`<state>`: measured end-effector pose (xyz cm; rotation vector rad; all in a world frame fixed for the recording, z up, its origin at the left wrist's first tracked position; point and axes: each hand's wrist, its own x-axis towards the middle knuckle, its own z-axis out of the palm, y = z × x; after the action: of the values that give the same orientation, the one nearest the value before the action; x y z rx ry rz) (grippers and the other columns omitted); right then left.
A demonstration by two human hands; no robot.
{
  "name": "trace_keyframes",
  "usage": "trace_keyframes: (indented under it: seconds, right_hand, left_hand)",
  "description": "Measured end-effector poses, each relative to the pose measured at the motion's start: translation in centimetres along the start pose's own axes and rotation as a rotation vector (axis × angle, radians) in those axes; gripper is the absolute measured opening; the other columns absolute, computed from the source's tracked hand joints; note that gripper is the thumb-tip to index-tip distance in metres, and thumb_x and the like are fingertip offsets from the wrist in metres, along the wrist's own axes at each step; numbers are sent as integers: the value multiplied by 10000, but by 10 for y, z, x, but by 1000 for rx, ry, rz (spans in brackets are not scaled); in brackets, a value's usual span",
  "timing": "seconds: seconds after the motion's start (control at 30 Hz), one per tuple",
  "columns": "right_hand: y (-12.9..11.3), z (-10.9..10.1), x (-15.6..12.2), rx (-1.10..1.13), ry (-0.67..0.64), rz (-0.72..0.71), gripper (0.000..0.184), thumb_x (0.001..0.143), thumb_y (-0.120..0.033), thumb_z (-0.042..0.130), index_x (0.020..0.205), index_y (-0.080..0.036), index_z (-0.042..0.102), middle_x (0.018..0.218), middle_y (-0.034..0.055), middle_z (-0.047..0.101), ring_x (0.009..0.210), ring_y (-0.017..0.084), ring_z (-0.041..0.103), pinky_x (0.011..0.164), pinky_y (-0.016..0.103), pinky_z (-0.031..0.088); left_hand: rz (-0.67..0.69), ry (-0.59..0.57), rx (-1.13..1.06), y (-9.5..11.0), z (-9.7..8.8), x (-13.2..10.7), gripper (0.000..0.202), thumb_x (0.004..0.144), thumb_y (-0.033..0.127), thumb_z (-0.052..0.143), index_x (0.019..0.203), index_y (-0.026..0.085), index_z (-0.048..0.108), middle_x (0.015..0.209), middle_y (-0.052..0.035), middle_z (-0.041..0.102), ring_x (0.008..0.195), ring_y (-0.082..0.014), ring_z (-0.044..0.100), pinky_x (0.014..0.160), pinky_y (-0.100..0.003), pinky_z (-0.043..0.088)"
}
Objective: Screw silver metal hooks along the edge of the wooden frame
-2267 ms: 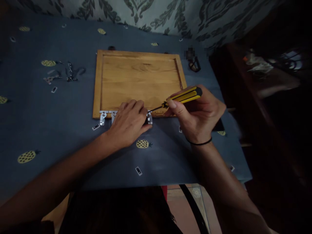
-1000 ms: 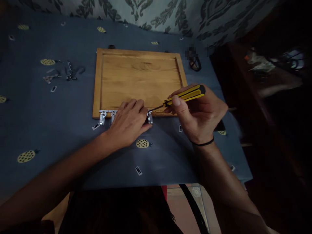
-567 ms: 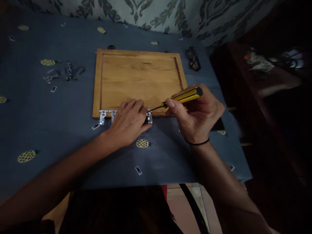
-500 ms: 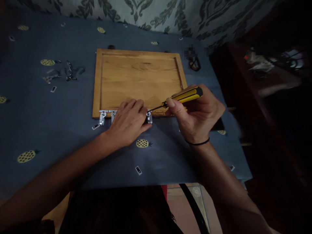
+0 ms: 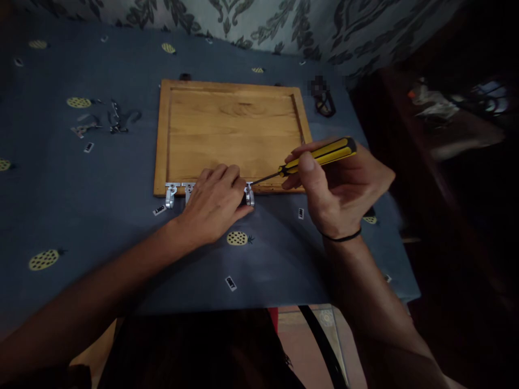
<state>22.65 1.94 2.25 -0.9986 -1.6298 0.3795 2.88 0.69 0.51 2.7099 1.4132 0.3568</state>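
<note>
A wooden panel (image 5: 233,129) with a raised border lies flat on a blue cloth with pineapple print (image 5: 81,200). Silver metal hooks (image 5: 170,194) are fixed along its near edge. My left hand (image 5: 214,202) lies over that edge with curled fingers, pressing on a hook bracket (image 5: 248,195) whose end shows at my fingertips. My right hand (image 5: 340,186) is closed round a yellow and black screwdriver (image 5: 320,156). Its thin shaft slants down left, and the tip meets the bracket beside my left fingers.
Loose metal parts and screws (image 5: 107,121) lie scattered on the cloth at the left. A dark small object (image 5: 324,105) sits by the panel's far right corner. Small white tags (image 5: 230,282) dot the cloth. A patterned curtain (image 5: 263,24) hangs behind; dark furniture (image 5: 446,135) stands right.
My right hand has shifted a little to the right and rolled the screwdriver handle, tip staying at the bracket. My left hand has not moved.
</note>
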Motion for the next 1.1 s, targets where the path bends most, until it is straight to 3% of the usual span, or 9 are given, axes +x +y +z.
trace_keyframes:
  seconds: [0.53, 0.77, 1.1]
  right_hand:
    - [2, 0, -4, 3, -61, 25, 149, 1002, -408, 717, 959, -274, 766, 860, -16, 752, 662, 143, 696, 563, 291, 573]
    - [3, 0, -2, 0, -38, 7, 148, 997, -395, 723, 950, -266, 778, 856, -15, 757, 656, 138, 691, 566, 284, 555]
    - [3, -1, -2, 66, -65, -15, 93, 976, -320, 736, 949, -257, 799, 844, 9, 751, 652, 138, 692, 564, 275, 538]
  left_hand:
    - [-2, -1, -1, 1, 0, 0, 287, 990, 361, 781, 1114, 104, 750, 1132, -154, 715, 1115, -343, 655, 913, -434, 506]
    - [11, 23, 14, 0, 2, -1, 273, 996, 356, 769, 1115, 111, 749, 1124, -151, 722, 1104, -338, 658, 912, -440, 516]
    - [-8, -29, 4, 2, -3, 0, 281, 999, 352, 764, 1128, 103, 750, 1125, -160, 709, 1108, -345, 642, 911, -439, 492]
